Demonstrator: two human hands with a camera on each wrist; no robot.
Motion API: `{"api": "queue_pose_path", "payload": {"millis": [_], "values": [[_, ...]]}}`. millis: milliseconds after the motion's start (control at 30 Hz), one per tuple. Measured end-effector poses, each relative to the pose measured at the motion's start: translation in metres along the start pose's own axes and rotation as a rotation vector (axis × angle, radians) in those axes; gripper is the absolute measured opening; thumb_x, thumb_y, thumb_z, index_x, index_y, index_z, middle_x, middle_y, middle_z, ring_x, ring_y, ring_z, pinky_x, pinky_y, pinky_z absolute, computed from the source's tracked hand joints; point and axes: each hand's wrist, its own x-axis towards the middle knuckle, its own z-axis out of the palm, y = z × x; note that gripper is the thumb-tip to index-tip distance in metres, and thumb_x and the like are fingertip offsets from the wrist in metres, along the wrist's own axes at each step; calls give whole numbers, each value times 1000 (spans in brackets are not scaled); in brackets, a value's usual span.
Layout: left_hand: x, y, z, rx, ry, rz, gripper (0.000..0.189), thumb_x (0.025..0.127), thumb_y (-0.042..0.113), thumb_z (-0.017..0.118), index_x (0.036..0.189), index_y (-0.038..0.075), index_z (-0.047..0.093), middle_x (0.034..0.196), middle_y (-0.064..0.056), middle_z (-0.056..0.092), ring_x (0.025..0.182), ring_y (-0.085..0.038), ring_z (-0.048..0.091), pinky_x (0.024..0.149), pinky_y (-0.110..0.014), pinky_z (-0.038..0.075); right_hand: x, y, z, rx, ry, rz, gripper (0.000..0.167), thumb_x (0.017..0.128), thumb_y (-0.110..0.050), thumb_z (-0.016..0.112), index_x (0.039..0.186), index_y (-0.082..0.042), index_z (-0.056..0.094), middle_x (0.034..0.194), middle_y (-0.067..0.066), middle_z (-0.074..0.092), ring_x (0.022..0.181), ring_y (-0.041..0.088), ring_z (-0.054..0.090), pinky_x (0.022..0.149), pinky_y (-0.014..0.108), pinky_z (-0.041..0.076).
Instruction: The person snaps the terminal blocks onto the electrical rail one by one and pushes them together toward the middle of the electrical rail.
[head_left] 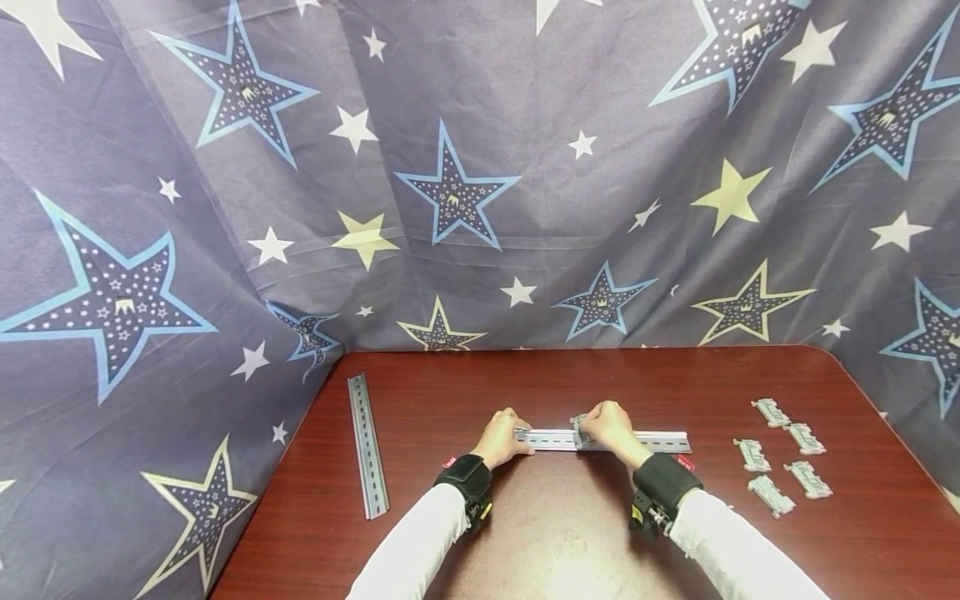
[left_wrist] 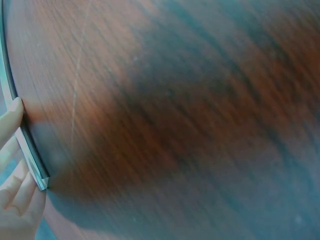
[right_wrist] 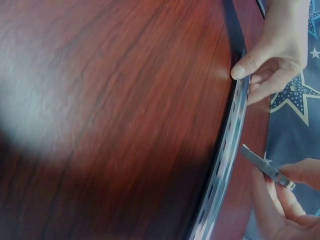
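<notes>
A slotted metal DIN rail (head_left: 551,440) lies crosswise on the table in front of me. My left hand (head_left: 501,440) grips its left end, thumb on the near edge and fingers on the far edge, as the left wrist view shows with the rail (left_wrist: 31,154) at the frame's side. Between the thumb and fingers of my right hand (head_left: 611,427) is a thin grey-green terminal block (head_left: 580,429). In the right wrist view the block (right_wrist: 267,169) is tilted beside the rail's far edge; whether it touches the rail I cannot tell.
Another slotted rail (head_left: 367,446) lies lengthwise at the left of the table. Several loose terminal blocks (head_left: 807,481) are grouped at the right. A star-patterned cloth (head_left: 480,275) hangs behind the table's far edge.
</notes>
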Motion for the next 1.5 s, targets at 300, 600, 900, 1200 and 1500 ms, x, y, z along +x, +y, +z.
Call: {"api": "queue_pose_path", "payload": {"millis": [300,600,900,1200,1500], "values": [[-1,0,0,-7,-1,4,31,58,17,80,85,3,71,79,-9,57,74,-20,49,66,-26,38,0,-4,18,9,12,12,7,62,-8,60,62,-2,62,63,6,61,62,20,55,62,33,45],[0,0,-2,-10,0,25,30,58,16,80,83,4,71,77,-9,56,72,-20,49,64,-26,38,-3,-9,32,40,40,0,10,63,-9,63,59,-1,59,57,4,57,57,19,53,55,32,43],[0,0,-3,-13,-8,36,30,59,15,80,84,4,71,77,-9,56,72,-20,48,64,-26,37,-4,-11,38,42,69,1,9,62,-8,63,58,-2,59,57,6,58,56,21,54,55,33,43],[-1,1,-3,-1,-3,55,30,58,16,80,84,5,71,77,-8,55,71,-19,48,62,-25,37,19,19,64,63,113,-39,13,60,-13,62,49,-8,56,52,5,56,51,20,52,49,33,41],[6,-12,4,-5,-33,56,31,58,24,80,86,14,72,76,-3,54,73,-19,49,63,-28,40,1,-15,45,-56,115,-31,16,65,-7,62,51,-3,55,52,7,55,53,22,52,52,35,42]]}}
